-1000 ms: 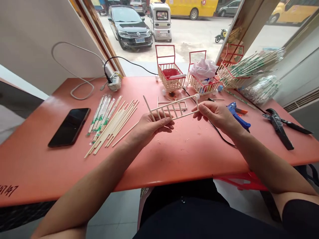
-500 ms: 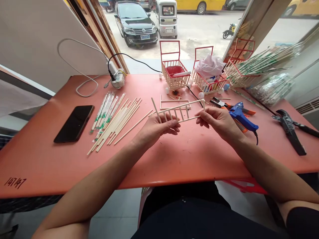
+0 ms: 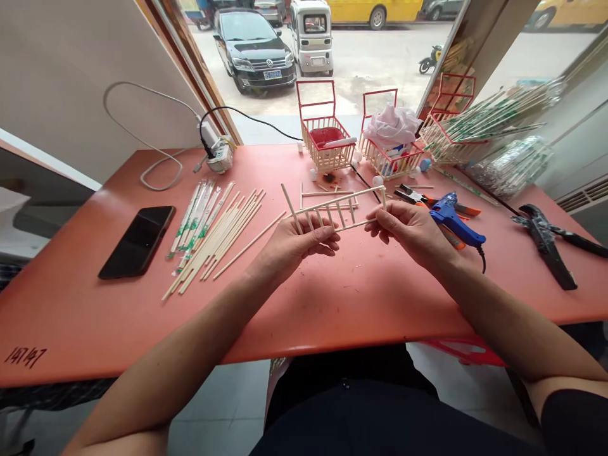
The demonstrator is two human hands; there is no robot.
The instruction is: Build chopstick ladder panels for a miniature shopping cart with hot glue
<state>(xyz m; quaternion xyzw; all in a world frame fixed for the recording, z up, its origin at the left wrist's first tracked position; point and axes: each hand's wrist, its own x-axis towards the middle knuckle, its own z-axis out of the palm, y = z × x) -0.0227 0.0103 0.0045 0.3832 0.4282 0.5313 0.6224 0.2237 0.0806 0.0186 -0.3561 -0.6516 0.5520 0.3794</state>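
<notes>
Shopfront window, street outside: dark car (image 3: 256, 54), small white vehicle (image 3: 312, 38), yellow bus beyond. Orange-pink tabletop (image 3: 361, 310) inside, running up to the window.

Left, near edge: handwritten marking (image 3: 25, 356). Behind it, black phone (image 3: 137, 242), lying flat. Looped pale cable (image 3: 105, 107) farther back, against the wall, leading toward a socket block (image 3: 220, 156) with a black lead plugged in. Right of the phone: wrapped sticks (image 3: 190, 215), then a loose fan of bare sticks (image 3: 218, 244), a few overlapping the wrapped ones.

Centre: left hand (image 3: 304, 240), grip curled round the left end of a ladder-like stick frame (image 3: 340, 214), thumb along the near side. Frame held up above the tabletop, slanting, right end higher, several short rungs between two rails. Beyond it, a flat frame (image 3: 327, 194) lies on the tabletop; behind that, a small stick cart (image 3: 327, 161), red-trimmed.

Right of centre: right hand (image 3: 401, 225), grip pinching the frame's right end between thumb and fingers. Second cart (image 3: 392, 166) behind, pale crumpled bag (image 3: 392, 125) on top. Third cart (image 3: 437, 144) next, loaded with sticks. Blue glue gun (image 3: 456, 221) just beside the right hand, orange-handled pliers beneath. Far right: black tool (image 3: 546, 244), jaws unclear.
</notes>
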